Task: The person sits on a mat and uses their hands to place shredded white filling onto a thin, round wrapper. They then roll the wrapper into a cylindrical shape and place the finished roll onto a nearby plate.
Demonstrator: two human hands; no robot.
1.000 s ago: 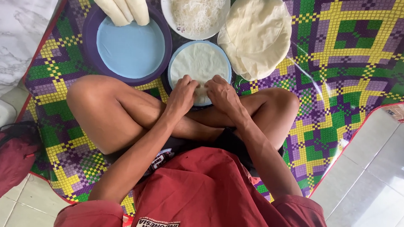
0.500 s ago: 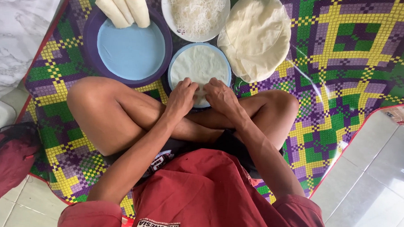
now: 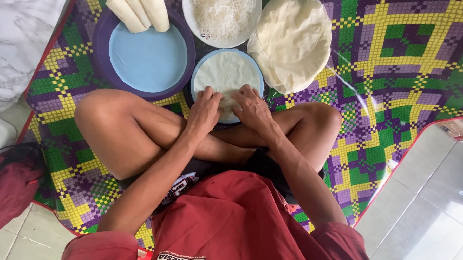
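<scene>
Both hands rest fingers-down on a round white wrapper (image 3: pixel 224 75) lying flat in a small blue-rimmed plate (image 3: pixel 197 74) before the crossed legs; the left hand (image 3: pixel 205 110) and right hand (image 3: pixel 251 109) press its near edge, fingers curled, clasping nothing. Left of it, a purple tray (image 3: pixel 102 51) holds a pale blue plate (image 3: pixel 146 58) and three rolled spring rolls (image 3: pixel 138 7). Beyond, a white plate (image 3: pixel 191 14) carries thin noodles (image 3: pixel 222 10); a stack of wrappers (image 3: pixel 292 39) lies right.

A thin, round, white wrapper (image 3: pixel 226 72) lies flat in a small blue-rimmed plate (image 3: pixel 196 76) just above the middle of the frame. Its far half shows smooth and open; its near edge is covered by the fingers of both hands, so the state of that edge cannot be told. The plate rests on the mat.
</scene>
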